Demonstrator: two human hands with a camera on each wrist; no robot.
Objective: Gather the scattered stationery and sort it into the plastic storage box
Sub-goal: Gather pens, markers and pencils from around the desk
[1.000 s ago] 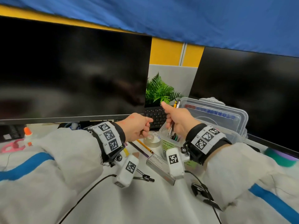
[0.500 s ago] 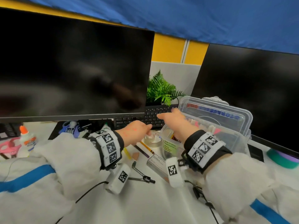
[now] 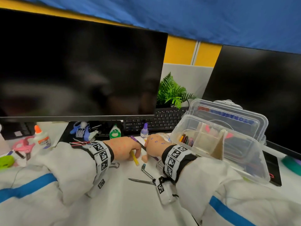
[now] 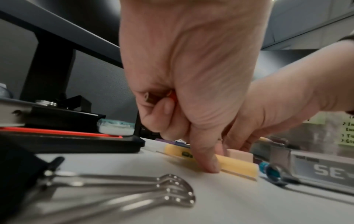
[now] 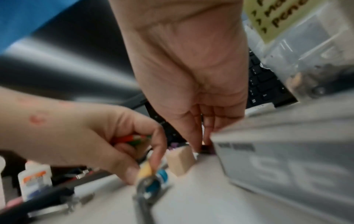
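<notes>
1. The left hand [image 4: 184, 72] pinches a yellow marker [image 4: 235, 165] lying on the white desk [image 3: 114, 193], thumb and forefinger either side, other fingers [image 4: 153, 121] curled around pencils [image 5: 132, 140].
2. The right hand [image 5: 191, 72] has fingers pressed together, tips down at a dark purple pen [image 3: 136, 141] beside a beige eraser [image 5: 180, 160].
3. The clear plastic storage box [image 3: 244, 160] stands open just right.

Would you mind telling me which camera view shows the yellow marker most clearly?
The left wrist view: the yellow marker lies close up under the left hand fingertip. The head view shows it small but whole; the right wrist view shows only a blurred end.
</notes>
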